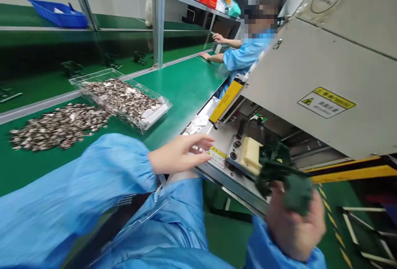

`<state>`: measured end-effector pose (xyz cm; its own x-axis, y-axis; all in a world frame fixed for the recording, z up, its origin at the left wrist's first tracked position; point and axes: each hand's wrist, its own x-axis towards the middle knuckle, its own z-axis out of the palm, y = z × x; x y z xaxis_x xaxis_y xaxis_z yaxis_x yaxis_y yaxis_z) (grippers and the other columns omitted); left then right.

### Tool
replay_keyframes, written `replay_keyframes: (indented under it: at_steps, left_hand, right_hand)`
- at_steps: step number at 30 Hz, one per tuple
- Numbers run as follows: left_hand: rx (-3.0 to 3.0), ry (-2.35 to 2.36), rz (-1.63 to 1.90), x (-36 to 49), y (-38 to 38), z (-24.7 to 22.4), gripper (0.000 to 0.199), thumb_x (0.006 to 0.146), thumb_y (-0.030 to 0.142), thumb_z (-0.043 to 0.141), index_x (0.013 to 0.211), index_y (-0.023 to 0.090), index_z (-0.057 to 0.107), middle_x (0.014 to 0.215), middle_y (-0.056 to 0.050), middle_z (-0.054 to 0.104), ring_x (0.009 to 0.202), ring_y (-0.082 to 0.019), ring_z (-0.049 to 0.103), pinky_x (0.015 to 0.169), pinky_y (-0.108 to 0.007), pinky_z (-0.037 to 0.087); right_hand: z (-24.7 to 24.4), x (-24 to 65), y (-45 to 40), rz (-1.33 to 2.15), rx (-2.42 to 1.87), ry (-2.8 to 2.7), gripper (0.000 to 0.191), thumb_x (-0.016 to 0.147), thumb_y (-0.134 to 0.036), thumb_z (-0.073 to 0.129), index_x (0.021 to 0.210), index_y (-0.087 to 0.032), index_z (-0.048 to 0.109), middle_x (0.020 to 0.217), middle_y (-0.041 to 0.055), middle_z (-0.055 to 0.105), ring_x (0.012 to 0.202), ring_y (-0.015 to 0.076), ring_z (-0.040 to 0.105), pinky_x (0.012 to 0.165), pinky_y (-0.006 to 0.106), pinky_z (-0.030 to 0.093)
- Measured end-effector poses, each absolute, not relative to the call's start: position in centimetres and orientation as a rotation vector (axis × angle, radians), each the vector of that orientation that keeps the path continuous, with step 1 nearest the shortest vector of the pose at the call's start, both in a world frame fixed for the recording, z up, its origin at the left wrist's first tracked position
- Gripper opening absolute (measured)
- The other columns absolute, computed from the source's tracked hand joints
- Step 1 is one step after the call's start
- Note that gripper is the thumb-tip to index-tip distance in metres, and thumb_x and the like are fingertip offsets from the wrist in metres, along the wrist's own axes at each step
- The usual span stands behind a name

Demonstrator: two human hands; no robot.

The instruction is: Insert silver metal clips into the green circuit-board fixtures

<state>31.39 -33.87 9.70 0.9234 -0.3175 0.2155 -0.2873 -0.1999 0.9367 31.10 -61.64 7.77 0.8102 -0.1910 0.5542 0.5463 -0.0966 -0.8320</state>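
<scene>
1. We see a dark green bundle (motion blur hides its exact form), lumpy and irregular, with no clear edges.
2. We find it gripped in the right hand, its upper end rising above the fingers and tilted.
3. We place it just beside a cream block on the machine, not touching it.

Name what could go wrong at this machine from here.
The left hand sits beside the cream block on the machine, under a warning label, so fingers might get pinched. The dark green bundle in the right hand could snag on the machine or drop. The loose pile of metal parts beside the clear tray could scatter along the green bench.
</scene>
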Motion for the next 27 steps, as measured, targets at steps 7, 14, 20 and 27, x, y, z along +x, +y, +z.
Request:
replay_keyframes:
  at_steps: [7, 14, 20, 27]
  left_hand:
    - [2.088, -0.777, 0.109, 41.2, -48.1, 12.0, 0.081, 0.072, 0.045, 0.076, 0.137, 0.011, 0.043, 0.142, -0.022, 0.048, 0.135, -0.036, 0.043, 0.110, -0.050, 0.038]
    - [1.652, -0.520, -0.010, 40.9, -46.1, 12.5, 0.077, 0.067, 0.035, 0.081, 0.133, 0.012, 0.046, 0.120, -0.017, 0.064, 0.114, -0.029, 0.061, 0.099, -0.042, 0.049]
    - [1.767, -0.398, -0.334, 33.9, -34.4, 11.5, 0.056, 0.068, 0.027, 0.080, 0.117, 0.017, 0.055, 0.110, -0.007, 0.065, 0.107, -0.024, 0.064, 0.096, -0.038, 0.051]
    - [1.872, -0.228, -0.405, 32.1, -31.3, 4.1, 0.068, 0.059, 0.037, 0.084, 0.119, 0.024, 0.056, 0.141, -0.008, 0.048, 0.133, -0.030, 0.045, 0.108, -0.039, 0.041]
  right_hand:
    - [6.8, 32.0, -73.1, -0.963, -1.434, 0.263, 0.057, 0.059, -0.033, 0.086, 0.108, -0.020, 0.060, 0.094, 0.0004, 0.064, 0.075, 0.0164, 0.062, 0.070, 0.033, 0.056]
    - [8.6, 36.1, -71.5, -0.655, -1.928, -0.048, 0.069, 0.070, -0.048, 0.077, 0.125, -0.018, 0.052, 0.125, 0.0137, 0.061, 0.116, 0.0295, 0.059, 0.103, 0.049, 0.045]
    - [10.6, 40.5, -69.5, -0.228, -2.226, -0.356, 0.065, 0.072, -0.054, 0.074, 0.124, -0.021, 0.054, 0.121, 0.0120, 0.066, 0.116, 0.0295, 0.061, 0.104, 0.047, 0.045]
    - [8.0, 37.2, -71.9, -0.527, -2.501, -0.101, 0.076, 0.078, -0.069, 0.053, 0.134, -0.018, 0.052, 0.141, 0.0144, 0.051, 0.131, 0.0357, 0.047, 0.109, 0.052, 0.037]
